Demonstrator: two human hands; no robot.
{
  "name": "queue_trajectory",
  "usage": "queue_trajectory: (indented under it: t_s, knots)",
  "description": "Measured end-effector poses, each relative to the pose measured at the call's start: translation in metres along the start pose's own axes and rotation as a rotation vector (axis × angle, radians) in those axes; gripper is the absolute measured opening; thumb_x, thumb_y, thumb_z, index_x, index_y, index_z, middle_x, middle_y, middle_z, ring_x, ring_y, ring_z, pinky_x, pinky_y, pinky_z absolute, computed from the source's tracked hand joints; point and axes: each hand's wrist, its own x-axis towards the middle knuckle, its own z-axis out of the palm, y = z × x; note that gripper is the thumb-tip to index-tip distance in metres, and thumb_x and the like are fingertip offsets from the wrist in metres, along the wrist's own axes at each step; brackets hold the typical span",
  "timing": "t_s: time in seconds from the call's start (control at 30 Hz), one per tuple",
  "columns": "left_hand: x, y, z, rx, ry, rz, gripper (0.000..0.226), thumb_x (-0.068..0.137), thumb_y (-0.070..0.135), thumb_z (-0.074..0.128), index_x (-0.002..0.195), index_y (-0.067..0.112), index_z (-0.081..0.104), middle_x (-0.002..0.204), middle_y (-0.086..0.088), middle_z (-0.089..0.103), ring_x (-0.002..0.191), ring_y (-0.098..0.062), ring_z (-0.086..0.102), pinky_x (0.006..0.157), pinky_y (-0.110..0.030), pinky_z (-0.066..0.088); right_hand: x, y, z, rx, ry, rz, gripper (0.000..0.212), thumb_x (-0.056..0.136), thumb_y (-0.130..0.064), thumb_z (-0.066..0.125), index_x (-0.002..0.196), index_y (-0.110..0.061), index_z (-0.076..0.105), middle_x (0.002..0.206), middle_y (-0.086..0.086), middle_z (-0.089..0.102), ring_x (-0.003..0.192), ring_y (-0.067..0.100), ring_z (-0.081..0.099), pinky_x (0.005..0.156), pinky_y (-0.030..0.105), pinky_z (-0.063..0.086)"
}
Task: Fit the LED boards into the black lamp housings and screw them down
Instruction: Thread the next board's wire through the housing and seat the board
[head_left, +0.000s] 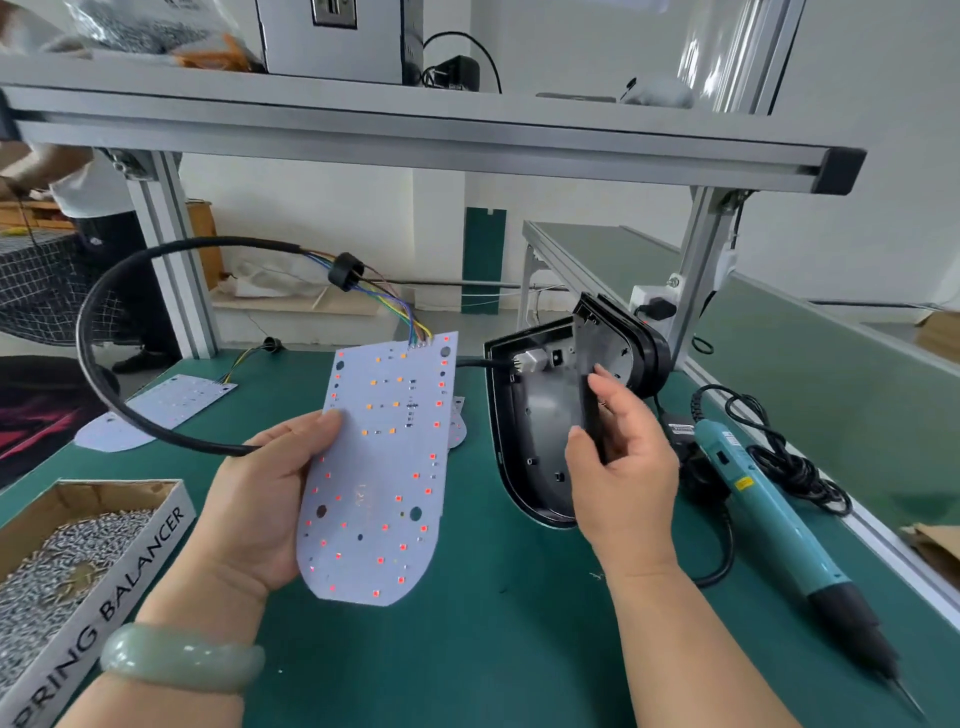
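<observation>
Evidently light, thin and stiff, the white round-ended LED board (382, 467) hung above the green counter (467, 649), just left of the open black plastic lamp housing (537, 415), its left edge pinched between thumb and fingers of the left hand (254, 499). The right hand (623, 467) gripped the housing's right wall with curled fingers; the board's bare edges, away from diodes (379, 561) and soldered wires (405, 317), seemed the safest hold.

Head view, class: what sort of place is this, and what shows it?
Probably a lamp assembly workstation in a factory: the electric screwdriver on the bench, the box of screws, and the LED board and black lamp housing being held.
</observation>
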Motion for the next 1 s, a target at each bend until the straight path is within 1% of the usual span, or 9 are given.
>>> queue_trajectory:
  t_s: [0.1,0.17,0.23,0.33,0.5,0.57,0.67,0.8,1.0]
  knots:
    - [0.003,0.000,-0.005,-0.037,0.052,-0.035,0.033,0.093,0.017,0.048,0.073,0.007,0.073,0.067,-0.008,0.072,0.052,-0.021,0.068,0.046,-0.028,0.054,0.001,-0.001,-0.003,-0.017,-0.071,-0.050,0.061,0.078,0.015,0.058,0.104,-0.040,0.061,0.125,-0.017,0.060,0.116,-0.005,0.056,0.098,0.009,0.040]
    - [0.004,0.000,-0.007,-0.069,0.029,-0.058,0.024,0.087,0.021,0.052,0.087,0.004,0.069,0.072,-0.009,0.073,0.056,-0.023,0.069,0.048,-0.030,0.056,-0.001,-0.002,-0.002,-0.027,-0.186,-0.087,0.062,0.073,0.018,0.058,0.102,-0.037,0.064,0.122,-0.016,0.062,0.115,-0.004,0.057,0.101,0.015,0.042]
    - [0.005,-0.003,-0.006,-0.059,-0.004,-0.055,0.026,0.076,0.023,0.056,0.087,0.003,0.070,0.074,-0.010,0.073,0.058,-0.023,0.070,0.049,-0.031,0.056,-0.005,-0.002,0.003,0.028,-0.254,-0.083,0.059,0.073,0.018,0.056,0.102,-0.032,0.066,0.122,-0.011,0.065,0.116,0.002,0.060,0.103,0.023,0.045]
    - [0.003,-0.012,0.002,0.009,-0.087,-0.046,0.026,0.076,0.019,0.054,0.075,0.007,0.077,0.079,-0.013,0.075,0.063,-0.022,0.072,0.053,-0.030,0.057,-0.010,-0.006,0.014,0.240,-0.266,0.040,0.052,0.075,0.016,0.052,0.106,-0.022,0.066,0.110,-0.007,0.072,0.105,0.008,0.067,0.092,0.021,0.050]
    - [0.004,-0.021,0.007,-0.006,-0.195,-0.047,0.028,0.083,0.020,0.054,0.101,0.012,0.073,0.102,-0.011,0.074,0.084,-0.023,0.072,0.066,-0.032,0.058,-0.017,-0.010,0.027,0.408,-0.199,0.257,0.050,0.081,0.022,0.051,0.099,-0.022,0.067,0.094,-0.015,0.075,0.087,-0.001,0.069,0.071,0.011,0.051]
    - [0.007,-0.025,0.008,0.075,-0.088,-0.044,0.033,0.080,0.023,0.061,0.107,0.005,0.067,0.100,-0.011,0.074,0.081,-0.024,0.070,0.065,-0.031,0.057,-0.018,-0.007,0.030,0.521,-0.136,0.400,0.044,0.084,0.020,0.052,0.097,-0.019,0.067,0.093,-0.008,0.075,0.084,0.003,0.070,0.067,0.014,0.052]
    - [0.012,-0.029,0.008,0.262,0.175,-0.038,0.029,0.081,0.024,0.071,0.092,-0.002,0.065,0.080,-0.007,0.073,0.069,-0.023,0.064,0.066,-0.033,0.053,-0.017,-0.004,0.033,0.632,-0.041,0.543,0.037,0.085,0.018,0.053,0.097,-0.014,0.066,0.101,0.005,0.074,0.088,0.014,0.070,0.070,0.022,0.055]
    - [0.010,-0.029,0.007,0.369,0.230,-0.123,0.023,0.070,0.031,0.080,0.083,0.014,0.074,0.082,-0.009,0.076,0.074,-0.028,0.071,0.076,-0.046,0.058,-0.020,-0.004,0.038,0.687,-0.003,0.609,0.033,0.083,0.017,0.055,0.097,-0.012,0.064,0.104,0.009,0.072,0.082,0.014,0.070,0.064,0.022,0.054]
    - [0.009,-0.029,0.007,0.349,0.278,-0.200,0.037,0.070,0.041,0.076,0.079,0.005,0.071,0.074,-0.007,0.075,0.060,-0.020,0.071,0.063,-0.032,0.055,-0.022,-0.002,0.038,0.730,0.000,0.676,0.029,0.088,0.013,0.051,0.103,-0.010,0.058,0.095,0.008,0.072,0.080,0.019,0.067,0.075,0.033,0.054]
